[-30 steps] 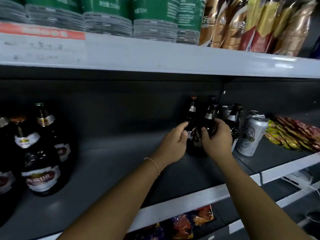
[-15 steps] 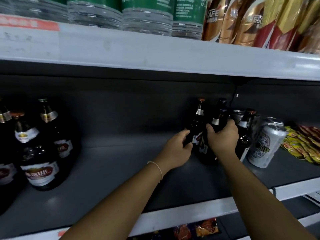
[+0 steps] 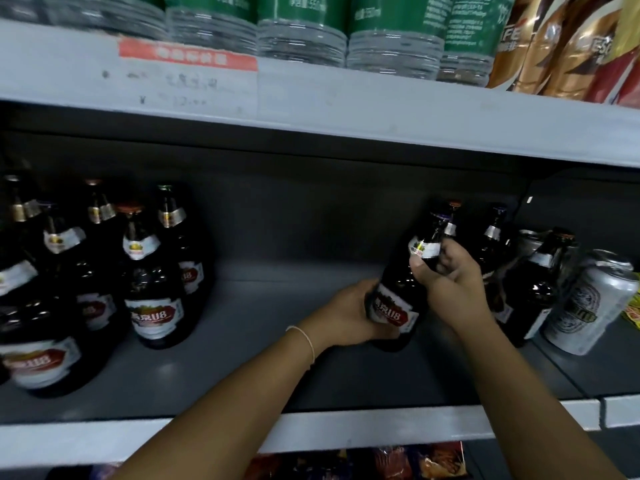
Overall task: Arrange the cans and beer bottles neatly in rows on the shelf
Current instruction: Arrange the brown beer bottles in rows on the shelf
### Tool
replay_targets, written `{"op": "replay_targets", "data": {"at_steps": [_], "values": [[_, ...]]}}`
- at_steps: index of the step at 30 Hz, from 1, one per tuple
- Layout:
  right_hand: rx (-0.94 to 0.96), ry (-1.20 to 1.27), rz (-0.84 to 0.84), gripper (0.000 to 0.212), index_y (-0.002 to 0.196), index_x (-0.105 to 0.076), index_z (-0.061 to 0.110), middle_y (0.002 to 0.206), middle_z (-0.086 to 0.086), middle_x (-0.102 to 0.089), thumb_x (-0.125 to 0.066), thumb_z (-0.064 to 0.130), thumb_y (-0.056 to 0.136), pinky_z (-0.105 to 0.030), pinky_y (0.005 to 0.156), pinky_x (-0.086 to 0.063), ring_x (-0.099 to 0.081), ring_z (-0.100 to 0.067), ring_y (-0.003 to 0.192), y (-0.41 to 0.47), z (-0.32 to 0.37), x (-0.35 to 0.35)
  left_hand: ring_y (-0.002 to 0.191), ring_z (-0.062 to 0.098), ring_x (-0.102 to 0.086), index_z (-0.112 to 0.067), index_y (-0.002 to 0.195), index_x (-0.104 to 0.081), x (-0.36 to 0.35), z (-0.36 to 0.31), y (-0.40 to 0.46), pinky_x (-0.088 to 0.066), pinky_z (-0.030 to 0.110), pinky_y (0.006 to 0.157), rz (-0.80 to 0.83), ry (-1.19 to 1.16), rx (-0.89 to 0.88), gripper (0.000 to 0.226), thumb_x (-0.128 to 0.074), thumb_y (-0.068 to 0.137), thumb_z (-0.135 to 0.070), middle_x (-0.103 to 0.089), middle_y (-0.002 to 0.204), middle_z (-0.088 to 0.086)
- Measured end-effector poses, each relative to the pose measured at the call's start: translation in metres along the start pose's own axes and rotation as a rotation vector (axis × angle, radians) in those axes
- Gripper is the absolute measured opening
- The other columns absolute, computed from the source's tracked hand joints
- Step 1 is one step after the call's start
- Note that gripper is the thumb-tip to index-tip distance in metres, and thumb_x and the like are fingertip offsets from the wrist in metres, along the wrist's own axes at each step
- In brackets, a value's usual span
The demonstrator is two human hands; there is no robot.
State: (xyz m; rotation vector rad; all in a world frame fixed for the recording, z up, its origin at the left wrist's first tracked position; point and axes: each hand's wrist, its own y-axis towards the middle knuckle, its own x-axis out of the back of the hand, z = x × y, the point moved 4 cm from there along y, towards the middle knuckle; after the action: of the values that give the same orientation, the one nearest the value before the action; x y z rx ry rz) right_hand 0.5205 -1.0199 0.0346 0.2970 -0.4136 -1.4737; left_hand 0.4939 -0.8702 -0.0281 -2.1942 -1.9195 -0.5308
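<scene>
A dark beer bottle [image 3: 398,289] with a red-and-white label leans left over the grey shelf [image 3: 277,368]. My left hand [image 3: 349,313] grips its lower body at the label. My right hand [image 3: 446,278] holds its neck just under the neck label. Behind my right hand stand two or three more dark bottles [image 3: 530,289], partly hidden. A silver can [image 3: 585,303] stands to their right, with another can behind it. Several beer bottles of the same kind [image 3: 152,271] stand in a group at the shelf's left end.
The shelf above [image 3: 346,109] carries green-labelled water bottles [image 3: 298,26] and brown snack bags [image 3: 568,46]. Yellow and red packets [image 3: 633,310] lie at the far right edge. Snack packs [image 3: 408,462] sit on the shelf below. Bare shelf lies between the two bottle groups.
Both hands have taken one bottle out of the right group and brought it left and forward, tilted. The camera has turned left, showing more of the left bottle group.
</scene>
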Motion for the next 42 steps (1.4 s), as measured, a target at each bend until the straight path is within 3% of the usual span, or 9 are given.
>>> {"op": "replay_targets", "data": {"at_steps": [6, 9, 17, 23, 28, 33, 37, 39, 42], "values": [[-0.034, 0.133, 0.172, 0.029, 0.120, -0.059, 0.002, 0.105, -0.007, -0.072, -0.061, -0.003, 0.091, -0.026, 0.081, -0.053, -0.068, -0.017, 0.098, -0.017, 0.020, -0.057, 0.108, 0.012, -0.065, -0.025, 0.122, -0.054, 0.044, 0.016, -0.043, -0.051, 0.039, 0.098, -0.052, -0.120, -0.006, 0.075, -0.091, 0.058, -0.016, -0.069, 0.115, -0.004], [-0.022, 0.137, 0.264, 0.043, 0.127, -0.056, 0.005, 0.116, -0.009, -0.070, -0.067, 0.009, 0.085, -0.034, 0.091, -0.052, -0.066, -0.022, 0.109, -0.026, 0.026, -0.087, 0.103, 0.011, -0.067, -0.023, 0.119, -0.056, 0.065, 0.027, -0.067, -0.053, 0.037, 0.095, -0.174, -0.148, 0.002, 0.075, -0.093, 0.055, -0.012, -0.071, 0.110, -0.004], [0.094, 0.102, 0.458, 0.052, 0.135, -0.051, 0.010, 0.127, -0.003, -0.066, -0.064, 0.019, 0.085, -0.032, 0.099, -0.049, -0.062, -0.017, 0.120, -0.057, 0.056, -0.159, 0.092, 0.004, -0.068, -0.025, 0.112, -0.062, 0.117, 0.038, -0.140, -0.056, 0.029, 0.086, -0.457, -0.049, -0.022, 0.068, -0.093, 0.052, -0.024, -0.072, 0.101, -0.010], [0.127, 0.053, 0.401, 0.043, 0.130, -0.055, 0.017, 0.108, 0.009, -0.068, -0.064, 0.003, 0.090, -0.009, 0.077, -0.050, -0.065, 0.007, 0.095, -0.085, 0.068, -0.198, 0.091, -0.001, -0.067, -0.023, 0.118, -0.059, 0.144, 0.044, -0.186, -0.056, 0.025, 0.085, -0.579, -0.003, -0.035, 0.073, -0.093, 0.053, -0.027, -0.071, 0.101, -0.013], [0.085, 0.040, 0.385, 0.041, 0.127, -0.060, 0.021, 0.108, 0.005, -0.072, -0.069, 0.014, 0.089, -0.018, 0.079, -0.055, -0.069, -0.007, 0.101, -0.105, 0.071, -0.226, 0.091, -0.007, -0.065, -0.028, 0.120, -0.059, 0.164, 0.056, -0.216, -0.056, 0.023, 0.084, -0.632, 0.025, -0.009, 0.077, -0.093, 0.051, -0.033, -0.071, 0.101, -0.018], [0.052, 0.039, 0.416, 0.034, 0.120, -0.062, 0.029, 0.095, 0.023, -0.073, -0.067, 0.014, 0.090, -0.011, 0.074, -0.052, -0.069, 0.002, 0.091, -0.125, 0.074, -0.250, 0.089, -0.010, -0.063, -0.038, 0.117, -0.054, 0.181, 0.066, -0.239, -0.053, 0.013, 0.081, -0.673, 0.032, 0.019, 0.075, -0.093, 0.053, -0.033, -0.069, 0.099, -0.019], [-0.016, 0.000, 0.562, 0.060, 0.134, -0.054, 0.032, 0.112, 0.015, -0.071, -0.075, 0.007, 0.084, -0.020, 0.080, -0.055, -0.067, -0.002, 0.104, -0.141, 0.070, -0.266, 0.084, -0.019, -0.059, -0.053, 0.097, -0.042, 0.191, 0.074, -0.254, -0.050, 0.006, 0.076, -0.686, 0.055, 0.021, 0.069, -0.092, 0.056, -0.026, -0.063, 0.090, -0.027], [-0.027, -0.022, 0.566, 0.070, 0.137, -0.052, 0.033, 0.119, 0.009, -0.070, -0.078, 0.004, 0.079, -0.025, 0.085, -0.056, -0.067, -0.007, 0.107, -0.146, 0.066, -0.272, 0.087, -0.018, -0.059, -0.055, 0.098, -0.041, 0.193, 0.078, -0.259, -0.049, 0.006, 0.076, -0.693, 0.065, 0.016, 0.072, -0.092, 0.056, -0.026, -0.063, 0.092, -0.026], [-0.008, -0.040, 0.529, 0.072, 0.136, -0.051, 0.033, 0.119, 0.007, -0.069, -0.078, 0.000, 0.078, -0.020, 0.087, -0.054, -0.066, -0.004, 0.108, -0.150, 0.063, -0.280, 0.089, -0.015, -0.059, -0.047, 0.111, -0.047, 0.195, 0.083, -0.262, -0.045, 0.003, 0.074, -0.694, 0.067, 0.000, 0.074, -0.092, 0.056, -0.026, -0.064, 0.095, -0.025]]}}
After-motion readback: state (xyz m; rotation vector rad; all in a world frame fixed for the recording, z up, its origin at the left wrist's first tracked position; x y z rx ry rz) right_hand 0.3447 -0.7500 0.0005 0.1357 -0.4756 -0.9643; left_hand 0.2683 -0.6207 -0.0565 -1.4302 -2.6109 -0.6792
